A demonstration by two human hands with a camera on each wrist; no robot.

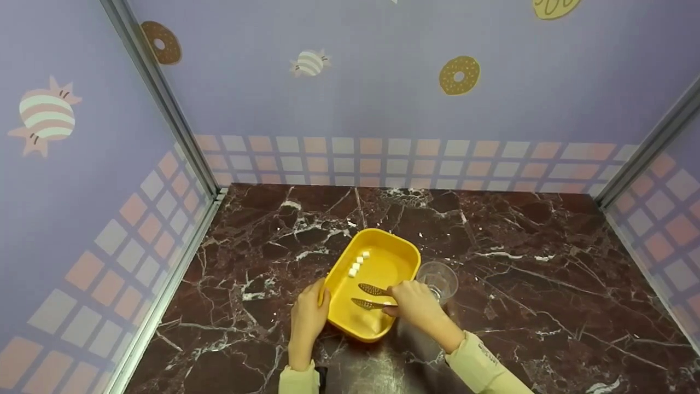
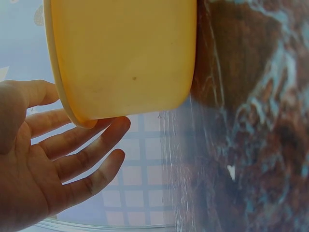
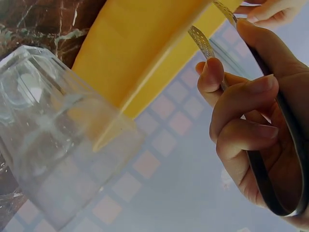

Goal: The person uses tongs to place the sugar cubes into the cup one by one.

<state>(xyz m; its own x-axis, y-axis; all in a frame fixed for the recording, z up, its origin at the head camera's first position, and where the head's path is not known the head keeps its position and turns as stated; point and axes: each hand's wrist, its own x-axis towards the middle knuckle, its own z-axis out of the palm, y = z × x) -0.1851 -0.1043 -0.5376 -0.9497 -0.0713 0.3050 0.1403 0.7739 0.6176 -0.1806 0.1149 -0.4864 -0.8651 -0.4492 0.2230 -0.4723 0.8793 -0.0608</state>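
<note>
A yellow plastic tub (image 1: pixel 402 241) stands on the dark marbled table. Its left rim is held by my left hand (image 1: pixel 309 312), and the left wrist view shows the thumb and fingers at the rim (image 2: pixel 60 92). My right hand (image 1: pixel 418 301) grips metal tongs (image 1: pixel 369 303) over the tub. Their perforated tips (image 3: pixel 200 41) are spread apart with nothing between them. Several small white cubes (image 1: pixel 359 260) lie in a row along the tub's left inner side. Close by the right hand is a clear glass (image 1: pixel 445 279), just right of the tub.
Purple panels with printed sweets and checks (image 1: pixel 372 98) rise behind the marbled table (image 1: pixel 519 284) and on both sides. A metal frame strip (image 1: pixel 164 306) runs along the table's left edge. In the right wrist view, the faceted glass (image 3: pixel 63 130) stands close to the tub's wall.
</note>
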